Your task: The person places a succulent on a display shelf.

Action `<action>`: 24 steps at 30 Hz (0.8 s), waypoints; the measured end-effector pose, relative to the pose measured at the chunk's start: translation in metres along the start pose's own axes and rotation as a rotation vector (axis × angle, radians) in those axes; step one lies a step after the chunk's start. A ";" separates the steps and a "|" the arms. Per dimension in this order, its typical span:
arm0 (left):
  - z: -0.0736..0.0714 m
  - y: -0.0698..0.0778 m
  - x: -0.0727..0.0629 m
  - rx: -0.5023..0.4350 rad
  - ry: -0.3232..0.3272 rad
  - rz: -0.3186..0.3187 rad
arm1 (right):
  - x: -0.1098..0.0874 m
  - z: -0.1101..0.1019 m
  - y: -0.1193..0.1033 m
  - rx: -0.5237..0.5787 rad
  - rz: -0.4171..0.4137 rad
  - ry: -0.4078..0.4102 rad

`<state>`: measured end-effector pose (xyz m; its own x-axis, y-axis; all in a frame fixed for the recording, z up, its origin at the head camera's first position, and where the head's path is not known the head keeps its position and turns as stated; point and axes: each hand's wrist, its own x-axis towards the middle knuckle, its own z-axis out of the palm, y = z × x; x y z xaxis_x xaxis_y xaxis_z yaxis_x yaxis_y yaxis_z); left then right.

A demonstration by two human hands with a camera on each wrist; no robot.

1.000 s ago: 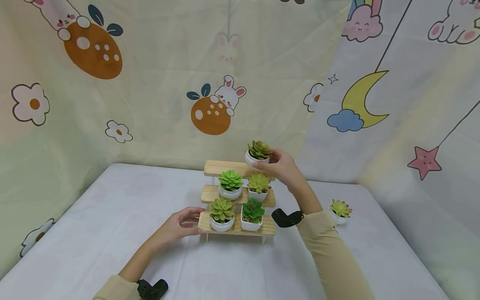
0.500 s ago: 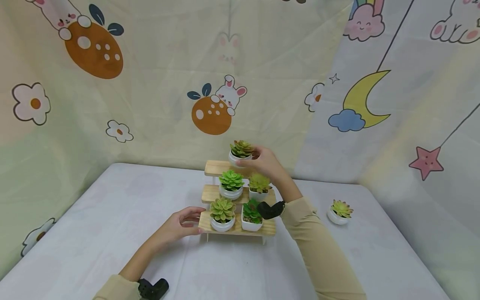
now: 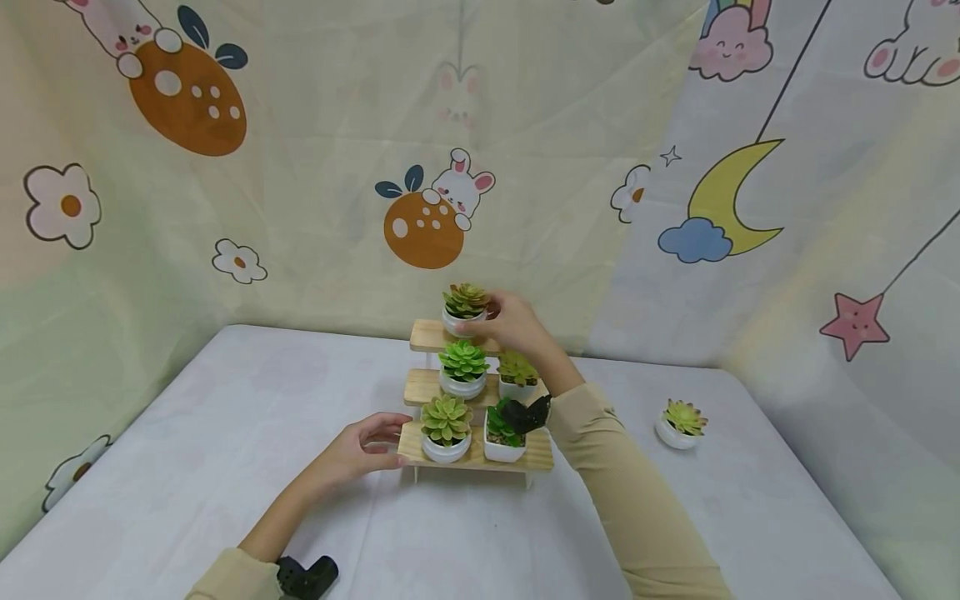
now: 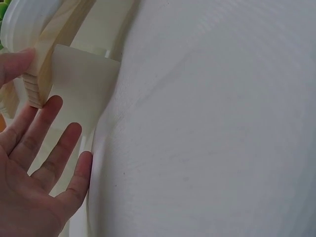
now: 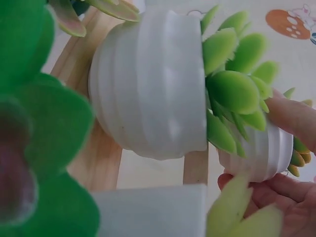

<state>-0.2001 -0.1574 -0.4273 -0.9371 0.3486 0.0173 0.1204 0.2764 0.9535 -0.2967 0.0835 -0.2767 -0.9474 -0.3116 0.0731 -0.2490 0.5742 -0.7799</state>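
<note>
My right hand [image 3: 517, 323] grips a succulent in a round white pot [image 3: 463, 302] at the left part of the top board of a three-tier wooden plant stand [image 3: 420, 387]. In the right wrist view, thumb and fingers sit on either side of that ribbed pot [image 5: 259, 155]. My left hand [image 3: 358, 450] pinches the left end of the stand's lowest board [image 4: 47, 64], thumb above and fingertips below. Two potted succulents share the middle tier: a bright green one [image 3: 462, 364] and a yellow-green one [image 3: 516, 368], partly behind my right wrist. Below them stand a pale green one [image 3: 446, 421] and a dark green one [image 3: 501, 429].
Another succulent in a round white pot [image 3: 680, 423] stands alone on the white-covered table [image 3: 420, 550], to the right of my right arm. A printed cloth backdrop [image 3: 315, 167] rises behind and beside the table.
My right hand has carried the potted succulent leftward along the top board and lowered it slightly. The left hand has stayed at the lowest board's end.
</note>
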 end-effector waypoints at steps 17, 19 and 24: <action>0.000 0.000 0.000 -0.003 -0.005 0.001 | -0.001 0.000 -0.001 -0.060 0.043 -0.065; -0.001 0.000 0.000 0.004 -0.006 0.005 | -0.001 0.000 0.000 -0.052 0.040 -0.070; -0.001 0.001 0.000 0.005 -0.008 0.008 | -0.001 0.000 0.000 -0.045 0.034 -0.077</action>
<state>-0.2001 -0.1578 -0.4262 -0.9334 0.3582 0.0229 0.1299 0.2776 0.9519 -0.2962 0.0843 -0.2767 -0.9375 -0.3479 -0.0026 -0.2275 0.6184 -0.7522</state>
